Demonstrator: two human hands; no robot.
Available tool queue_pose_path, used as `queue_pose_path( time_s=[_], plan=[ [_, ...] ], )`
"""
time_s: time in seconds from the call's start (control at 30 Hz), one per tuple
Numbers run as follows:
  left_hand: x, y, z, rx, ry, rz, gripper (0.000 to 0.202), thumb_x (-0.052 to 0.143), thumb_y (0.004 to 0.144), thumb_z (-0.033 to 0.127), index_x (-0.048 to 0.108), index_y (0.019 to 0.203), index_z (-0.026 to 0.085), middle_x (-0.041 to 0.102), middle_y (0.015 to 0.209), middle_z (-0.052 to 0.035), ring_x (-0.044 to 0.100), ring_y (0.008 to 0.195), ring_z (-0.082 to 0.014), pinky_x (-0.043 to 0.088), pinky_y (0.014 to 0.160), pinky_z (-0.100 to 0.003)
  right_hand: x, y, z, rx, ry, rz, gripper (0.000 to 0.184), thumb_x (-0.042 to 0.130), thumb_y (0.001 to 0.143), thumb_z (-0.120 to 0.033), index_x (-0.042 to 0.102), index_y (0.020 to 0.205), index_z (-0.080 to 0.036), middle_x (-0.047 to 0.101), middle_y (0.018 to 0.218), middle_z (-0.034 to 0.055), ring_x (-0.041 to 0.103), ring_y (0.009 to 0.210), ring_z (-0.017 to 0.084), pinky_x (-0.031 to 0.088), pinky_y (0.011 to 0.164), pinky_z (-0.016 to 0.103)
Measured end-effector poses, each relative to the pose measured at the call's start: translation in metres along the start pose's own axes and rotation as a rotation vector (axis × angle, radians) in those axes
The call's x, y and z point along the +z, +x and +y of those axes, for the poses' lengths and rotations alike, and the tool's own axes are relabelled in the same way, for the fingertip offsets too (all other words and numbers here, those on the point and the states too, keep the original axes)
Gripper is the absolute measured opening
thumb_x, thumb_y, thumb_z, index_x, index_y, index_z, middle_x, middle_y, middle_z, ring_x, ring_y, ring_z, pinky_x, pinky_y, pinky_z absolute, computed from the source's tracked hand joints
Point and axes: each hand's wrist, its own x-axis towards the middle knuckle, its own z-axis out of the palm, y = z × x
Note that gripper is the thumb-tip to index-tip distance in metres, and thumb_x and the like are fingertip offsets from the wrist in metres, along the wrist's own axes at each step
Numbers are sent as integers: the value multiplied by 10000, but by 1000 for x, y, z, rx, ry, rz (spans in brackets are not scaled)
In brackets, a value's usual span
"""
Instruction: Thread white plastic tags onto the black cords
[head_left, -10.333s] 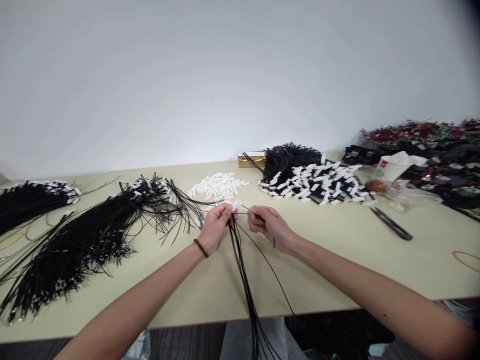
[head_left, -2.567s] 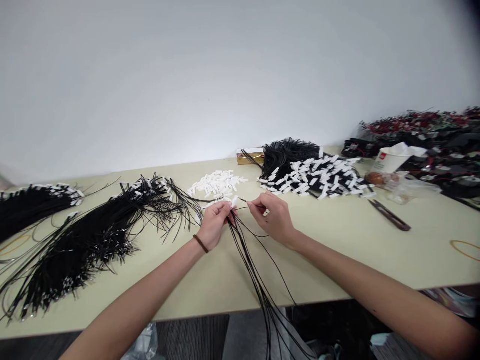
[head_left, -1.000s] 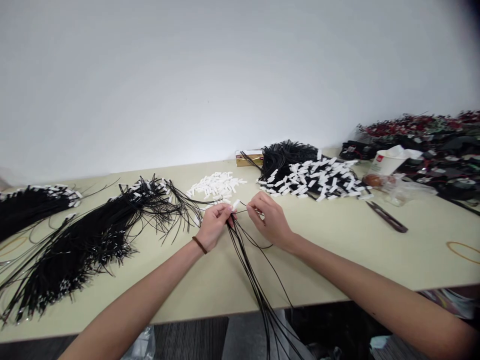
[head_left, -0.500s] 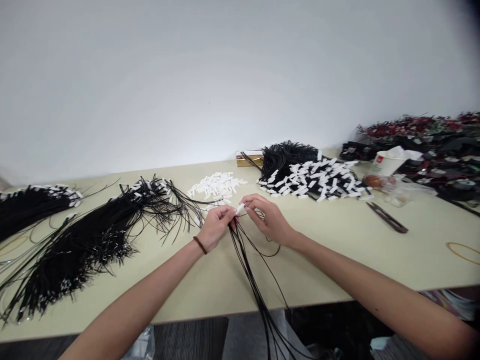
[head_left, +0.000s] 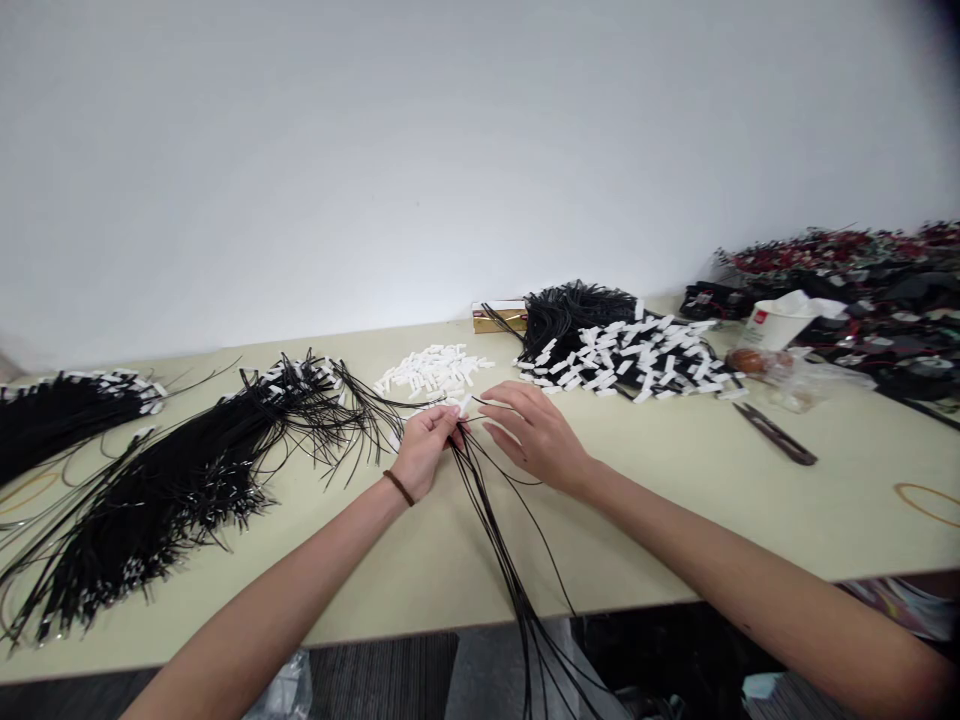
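Note:
Over the middle of the table, my left hand [head_left: 424, 445] pinches a small white connector [head_left: 466, 403] between thumb and fingers, along with the top of a bunch of thin black wires [head_left: 491, 530]. The wires hang down past the table's front edge. Just to the right, my right hand [head_left: 536, 435] is open, its fingers spread and bent toward the connector. Thin wires pass by its fingertips, and I see no firm grip on them. Behind my hands lies a pile of loose white connectors [head_left: 435, 368].
Black wire bundles [head_left: 165, 500] cover the left. Black wires with white connectors [head_left: 637, 355] heap at the back right. Further right are thread snips [head_left: 776, 433], a paper cup [head_left: 776, 328], a plastic bag [head_left: 806, 385], a yellow rubber band [head_left: 926, 503] and red-and-black wiring [head_left: 862, 290].
My right hand has let go of the white connector and opened, its fingers spreading. My left hand has shifted slightly left and up with the connector and wires.

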Motion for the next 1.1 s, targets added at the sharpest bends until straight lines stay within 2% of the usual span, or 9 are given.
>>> queue_pose_path(
  time_s=[0.1, 0.33, 0.57, 0.8, 0.97, 1.1],
  plan=[
    [0, 0, 1, -30, -42, 27, 327, 652, 660, 432, 592, 710, 114, 555, 628, 0, 457, 530, -81, 363, 523, -210, -1, 0, -3, -73, 62, -12, 201, 506, 840, -177, 502, 1035, -222, 576, 1073, 72, 481, 1075, 201, 427, 883, 381],
    [0, -1, 1, -56, -68, 49, 320, 664, 650, 422, 607, 739, 120, 581, 661, -13, 480, 570, -91, 392, 557, -216, -1, -2, -4, -18, 101, -67, 100, 566, 806, -263, 562, 898, -223, 554, 1123, 66, 438, 1122, 225, 393, 909, 428],
    [2, -1, 4, -80, -152, 31, 320, 691, 630, 408, 597, 711, 114, 576, 635, -7, 506, 546, -83, 405, 561, -219, 0, -2, 2, 5, 55, -81, 42, 536, 816, -190, 566, 824, -219, 546, 1137, 54, 411, 1132, 234, 386, 905, 438],
    [1, 0, 5, -158, -324, -6, 290, 725, 617, 359, 607, 711, 112, 600, 662, -13, 531, 556, -74, 433, 567, -205, 2, -3, 9, 26, 76, -72, 68, 522, 838, -181, 548, 876, -232, 564, 1094, 46, 443, 1086, 221, 413, 868, 419],
    [2, 0, 10, -233, -449, -56, 169, 680, 695, 270, 617, 698, 113, 624, 692, -26, 549, 595, -68, 462, 612, -187, 3, -1, 6, 2, 108, -19, 152, 507, 841, -148, 538, 958, -239, 582, 1068, 47, 475, 1080, 197, 421, 890, 400],
    [3, -1, 13, -252, -485, -48, 127, 637, 741, 225, 614, 697, 109, 618, 660, -26, 565, 601, -77, 472, 632, -193, 1, 0, 2, -18, 123, 27, 253, 541, 821, -158, 520, 1063, -231, 577, 1091, 63, 463, 1124, 202, 418, 929, 407]
  ],
)
